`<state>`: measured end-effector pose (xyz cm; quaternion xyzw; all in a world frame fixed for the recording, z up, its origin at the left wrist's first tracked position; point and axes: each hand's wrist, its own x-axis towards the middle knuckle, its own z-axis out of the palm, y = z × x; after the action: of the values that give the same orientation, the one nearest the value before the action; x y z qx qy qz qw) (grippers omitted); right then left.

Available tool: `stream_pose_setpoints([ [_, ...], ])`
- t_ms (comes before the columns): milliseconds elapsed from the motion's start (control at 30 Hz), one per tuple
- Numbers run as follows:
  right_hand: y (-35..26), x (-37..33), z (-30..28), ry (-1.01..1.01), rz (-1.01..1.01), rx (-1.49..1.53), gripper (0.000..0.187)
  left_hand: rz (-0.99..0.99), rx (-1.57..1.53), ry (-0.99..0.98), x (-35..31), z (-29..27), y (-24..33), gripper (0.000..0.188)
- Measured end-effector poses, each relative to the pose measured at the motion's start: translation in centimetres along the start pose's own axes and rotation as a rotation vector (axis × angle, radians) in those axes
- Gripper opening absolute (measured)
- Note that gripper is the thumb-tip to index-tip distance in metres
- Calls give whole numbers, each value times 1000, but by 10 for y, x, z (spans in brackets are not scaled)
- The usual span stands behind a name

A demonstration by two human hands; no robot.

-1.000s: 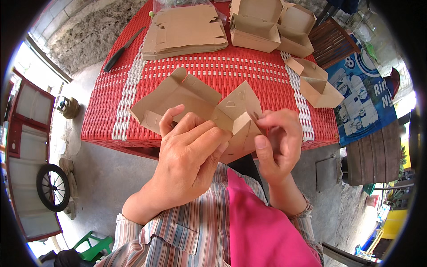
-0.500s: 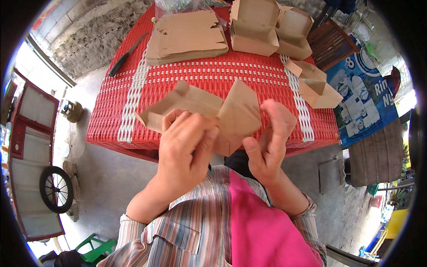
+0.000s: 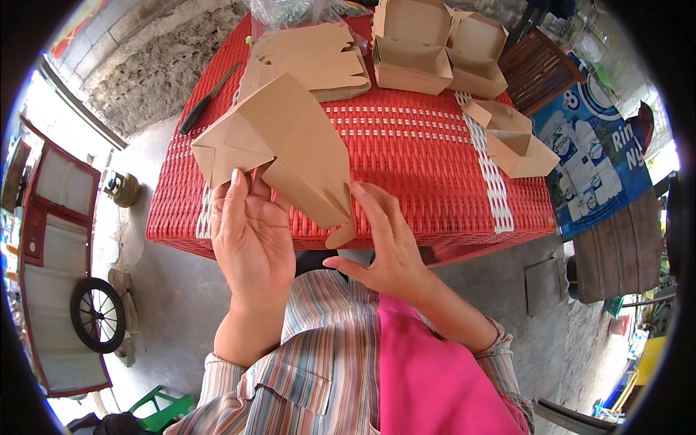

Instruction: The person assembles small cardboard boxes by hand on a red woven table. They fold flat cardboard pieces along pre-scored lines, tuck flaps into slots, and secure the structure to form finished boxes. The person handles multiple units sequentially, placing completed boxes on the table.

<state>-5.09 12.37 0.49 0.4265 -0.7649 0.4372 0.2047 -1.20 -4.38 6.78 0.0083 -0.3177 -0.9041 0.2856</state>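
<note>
A partly folded brown cardboard box (image 3: pixel 304 138) is tilted above the near edge of the table. My left hand (image 3: pixel 254 235) grips its left end, thumb in front and the other fingers partly hidden behind the cardboard. Close to the box's right end, my right hand (image 3: pixel 388 239) is open, its thumb spread away from the fingers. Whether its fingertips touch the cardboard I cannot tell. A small loose flap (image 3: pixel 341 235) hangs down at that end.
On the red woven table (image 3: pixel 406 159) lie a stack of flat cardboard blanks (image 3: pixel 326 54) and a knife (image 3: pixel 209 98). Open folded boxes (image 3: pixel 413 61) stand at the back right, with another box (image 3: pixel 518 141) near the right edge. A plastic bag (image 3: pixel 283 13) sits at the far side.
The box has turned over and moved left and up, showing its outer side. My left hand has rolled palm up under its left end. The right hand has shifted left.
</note>
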Motion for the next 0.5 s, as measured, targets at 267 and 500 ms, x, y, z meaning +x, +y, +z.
stream_pose_setpoints([
  [267,-12,9,-3,43,32,-147,87,22,-67,-339,-18,-2,-21,23],
  [500,-6,8,-4,193,87,-99,83,59,150,-394,-33,11,-33,32],
])
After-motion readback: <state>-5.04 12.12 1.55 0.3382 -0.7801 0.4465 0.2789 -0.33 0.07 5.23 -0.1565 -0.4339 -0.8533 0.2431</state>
